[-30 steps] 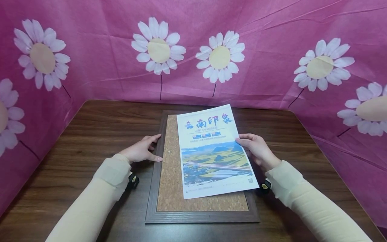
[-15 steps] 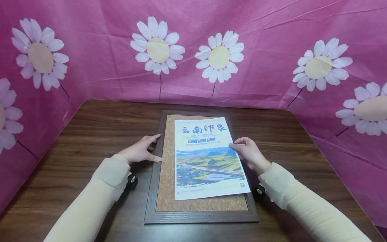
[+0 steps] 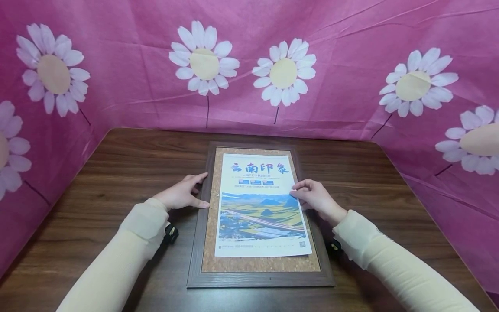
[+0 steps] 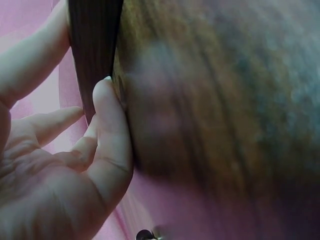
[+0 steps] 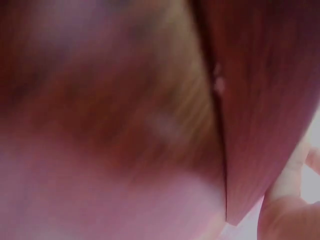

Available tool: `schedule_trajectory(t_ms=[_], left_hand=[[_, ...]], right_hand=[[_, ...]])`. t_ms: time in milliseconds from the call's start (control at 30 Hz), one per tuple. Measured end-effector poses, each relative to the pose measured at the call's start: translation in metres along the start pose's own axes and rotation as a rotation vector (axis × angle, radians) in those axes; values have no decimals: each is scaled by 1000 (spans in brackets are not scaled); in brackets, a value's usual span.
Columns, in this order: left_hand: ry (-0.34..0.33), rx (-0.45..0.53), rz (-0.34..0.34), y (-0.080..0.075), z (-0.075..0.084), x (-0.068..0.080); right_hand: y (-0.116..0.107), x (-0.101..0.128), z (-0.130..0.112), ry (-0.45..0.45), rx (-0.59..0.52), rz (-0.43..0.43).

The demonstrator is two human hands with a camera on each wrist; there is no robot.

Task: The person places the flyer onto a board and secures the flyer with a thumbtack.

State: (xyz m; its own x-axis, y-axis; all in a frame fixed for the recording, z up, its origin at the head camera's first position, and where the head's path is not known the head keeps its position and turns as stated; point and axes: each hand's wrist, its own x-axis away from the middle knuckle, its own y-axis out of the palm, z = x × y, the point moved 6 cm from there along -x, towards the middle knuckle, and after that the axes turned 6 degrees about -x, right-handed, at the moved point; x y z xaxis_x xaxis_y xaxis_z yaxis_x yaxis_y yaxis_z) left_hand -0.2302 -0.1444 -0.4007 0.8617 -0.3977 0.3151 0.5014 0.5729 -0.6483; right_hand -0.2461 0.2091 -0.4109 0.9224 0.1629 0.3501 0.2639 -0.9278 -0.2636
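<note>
A printed poster (image 3: 257, 177) with Chinese characters over a colourful landscape lies over the cork panel (image 3: 269, 263) of a dark wooden picture frame (image 3: 196, 242). My right hand (image 3: 317, 201) pinches the poster's right edge around mid-height. On the other side, my left hand (image 3: 179, 193) holds the frame's left side, thumb on the border and fingers at its outer edge. The left wrist view shows the left hand's fingers (image 4: 111, 130) against the dark side of the frame (image 4: 95, 45). In the right wrist view, part of the right hand (image 5: 290, 215) shows beyond the frame's border (image 5: 265, 100).
The frame lies flat on a brown wood-grain table (image 3: 136, 173). A pink cloth (image 3: 335, 65) printed with white daisies hangs around the back and sides. Each wrist carries a small black camera (image 3: 170, 234).
My right hand has moved left and slightly nearer with the poster, which has turned straighter and now sits more centrally over the cork. The left hand and frame stay put.
</note>
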Motion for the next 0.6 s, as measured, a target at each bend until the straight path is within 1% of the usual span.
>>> schedule_trajectory(t_ms=[267, 433, 600], left_hand=[[3, 10, 11, 0, -2, 0], [3, -1, 23, 0, 0, 3], [26, -60, 41, 0, 7, 4]], right_hand=[[-2, 0, -1, -46, 84, -59], [-3, 0, -2, -49, 157, -47], [-3, 1, -5, -48, 216, -35]])
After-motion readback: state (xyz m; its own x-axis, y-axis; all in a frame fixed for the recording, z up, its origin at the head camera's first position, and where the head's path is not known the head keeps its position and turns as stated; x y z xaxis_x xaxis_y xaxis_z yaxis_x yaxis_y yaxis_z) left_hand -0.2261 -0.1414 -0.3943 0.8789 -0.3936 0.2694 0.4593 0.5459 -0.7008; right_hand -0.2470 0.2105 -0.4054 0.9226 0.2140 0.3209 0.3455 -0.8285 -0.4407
